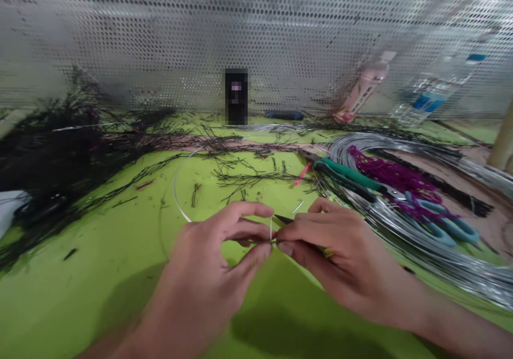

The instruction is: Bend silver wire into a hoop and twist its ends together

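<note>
Near the middle, my left hand point(230, 252) pinches a thin silvery wire point(271, 226) between thumb and fingers, its index finger at the upright end. A pale curved length of wire point(176, 193) arcs out behind this hand. Almost touching it, my right hand point(336, 247) is closed, thumb and index finger meeting at the same wire. A dark pointed tool tip point(282, 219) sticks out from the right hand's fingers, and a small yellow-green part shows under the palm. The rest of that tool is hidden, so its kind is unclear.
Right of my hands lie green-handled pliers point(348, 174), blue-handled scissors point(441, 223), purple strands point(393, 174) and a big wire coil point(436, 268). Black strands point(60, 161) pile up at left. Two bottles point(363, 92) lean against a perforated metal panel point(160, 38).
</note>
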The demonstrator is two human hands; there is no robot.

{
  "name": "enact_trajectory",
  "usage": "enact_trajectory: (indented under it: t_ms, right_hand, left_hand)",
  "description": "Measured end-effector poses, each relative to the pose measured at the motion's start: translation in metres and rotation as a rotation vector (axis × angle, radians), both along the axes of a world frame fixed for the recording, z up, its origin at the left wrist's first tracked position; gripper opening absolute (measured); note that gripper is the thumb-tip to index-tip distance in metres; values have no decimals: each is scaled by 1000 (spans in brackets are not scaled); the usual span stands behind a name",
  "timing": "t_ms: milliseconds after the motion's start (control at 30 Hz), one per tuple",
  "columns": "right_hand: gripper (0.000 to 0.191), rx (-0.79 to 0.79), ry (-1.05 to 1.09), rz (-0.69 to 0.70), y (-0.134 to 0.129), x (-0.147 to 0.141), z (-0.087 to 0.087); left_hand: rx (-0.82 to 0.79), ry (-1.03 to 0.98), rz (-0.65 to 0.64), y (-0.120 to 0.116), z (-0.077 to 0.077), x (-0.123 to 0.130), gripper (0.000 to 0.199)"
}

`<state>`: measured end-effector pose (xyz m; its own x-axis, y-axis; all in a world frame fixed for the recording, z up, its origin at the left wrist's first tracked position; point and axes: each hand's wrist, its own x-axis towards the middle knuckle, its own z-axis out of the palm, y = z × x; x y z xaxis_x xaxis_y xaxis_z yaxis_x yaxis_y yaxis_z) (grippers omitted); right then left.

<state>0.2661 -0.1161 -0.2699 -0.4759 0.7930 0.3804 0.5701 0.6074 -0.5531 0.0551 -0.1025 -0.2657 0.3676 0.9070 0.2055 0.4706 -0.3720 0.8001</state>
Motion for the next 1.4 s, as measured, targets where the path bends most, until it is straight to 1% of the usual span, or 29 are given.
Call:
enact_trajectory:
  t_ms: [33, 100, 167, 200, 267, 333, 367, 433, 467, 500, 533, 633, 700, 767, 833, 933, 1000, 1067, 1167, 1300, 1367, 1400]
  right_hand:
    - [17, 0, 11, -3, 0, 0, 1]
    - [17, -11, 31, 1, -1, 1, 2]
    - [17, -33, 43, 7, -2, 1, 2]
    - [17, -43, 48, 8, -2, 2, 3]
    - [15, -59, 61, 18, -3, 2, 3]
    - [15, -63, 74, 26, -3, 3, 3]
    - [15, -59, 79, 28, -3, 3, 3]
    - [17, -39, 74, 24, -4, 3, 2]
    - [17, -24, 67, 19, -4, 2, 1]
    - [18, -11, 58, 17, -4, 1, 0]
    - [19, 3, 49, 14, -4, 0, -1]
    - [20, 44, 12, 15, -6, -3, -2]
    - [20, 71, -15, 17, -8, -4, -2]
    - [20, 82, -33, 13, -10, -5, -2]
    - [19, 78, -52, 15, -11, -5, -2]
    - [19, 56, -76, 31, -12, -5, -4]
    - [19, 36, -77, 36, -13, -6, -4]
    - [19, 18, -65, 32, -13, -6, -3]
    - [19, -7, -39, 31, -13, -6, -2]
    - [19, -34, -11, 40, -13, -6, -1]
    - [18, -28, -2, 43, -13, -6, -1]
    - [17, -20, 6, 43, -13, -6, -2]
  left_hand:
    - [14, -35, 16, -2, -1, 0, 27]
    - [62, -68, 28, -4, -2, 0, 34]
    - [123, -60, 22, -5, -4, 1, 43]
    - [170, -49, 18, -4, -4, 1, 45]
    - [319, -32, -10, -1, -3, 1, 34]
    - [487, -49, -122, 4, 0, 0, 17]
    - [555, -53, -197, 7, 1, -1, 12]
    - [651, -24, -322, 12, 5, -4, 13]
    - [662, 8, -358, 13, 6, -6, 16]
    - [628, 44, -377, 15, 8, -8, 19]
    - [551, 73, -380, 15, 10, -10, 21]
    - [178, 95, -339, 16, 16, -15, 24]
    - [-15, 94, -321, 17, 20, -15, 20]
    - [-126, 99, -312, 19, 22, -13, 11]
    - [-184, 104, -274, 21, 22, -12, 5]
    - [-201, 120, -254, 21, 20, -11, 22]
    - [-147, 151, -259, 19, 17, -11, 25]
    - [-33, 174, -256, 16, 14, -11, 24]
    - [193, 181, -276, 13, 9, -11, 23]
    - [553, 300, -357, 9, 4, -14, 19]
    - [684, 335, -398, 8, 3, -16, 22]
    - [719, 340, -413, 8, 2, -17, 23]
